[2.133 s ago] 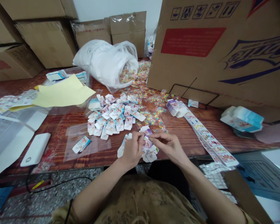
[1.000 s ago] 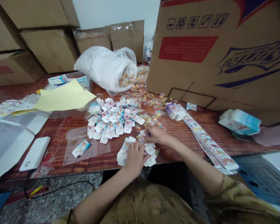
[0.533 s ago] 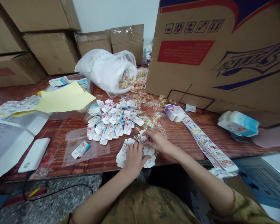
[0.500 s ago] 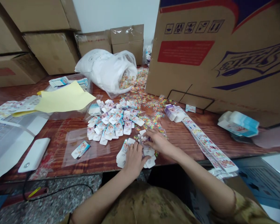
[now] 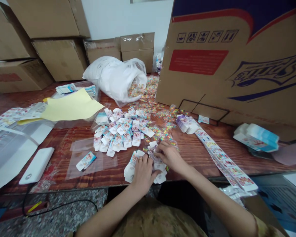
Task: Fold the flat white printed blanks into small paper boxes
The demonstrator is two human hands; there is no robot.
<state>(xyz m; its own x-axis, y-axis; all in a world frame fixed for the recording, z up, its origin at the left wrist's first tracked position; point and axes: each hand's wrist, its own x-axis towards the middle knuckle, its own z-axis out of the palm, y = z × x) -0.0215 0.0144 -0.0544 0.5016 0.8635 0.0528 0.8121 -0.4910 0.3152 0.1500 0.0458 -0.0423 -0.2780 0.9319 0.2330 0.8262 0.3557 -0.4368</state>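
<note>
My left hand (image 5: 143, 172) rests at the table's front edge, fingers closed over a small printed box and the thumb pointing right. Part of that box is hidden under the fingers. Beneath and left of it lie small white boxes (image 5: 129, 172) in rows. My right hand (image 5: 172, 157) pinches the upper end of a small box (image 5: 153, 144) with white flaps, close beside the left fingers. Farther back is a heap of small blue, white and purple boxes (image 5: 123, 128). Clear sachets of coloured beads (image 5: 162, 130) lie scattered behind the right hand.
A white sack (image 5: 111, 77) spills sachets at the back. A large carton (image 5: 199, 82) stands at right, with a box stack (image 5: 258, 136) before it. Printed strips (image 5: 219, 153) reach the front edge. Yellow paper (image 5: 71, 107) and a white power bank (image 5: 37, 165) lie left.
The view has shifted slightly, so the whole scene sits a little lower. Both hands stay over the same small boxes, with the right fingers slightly closer to the left hand.
</note>
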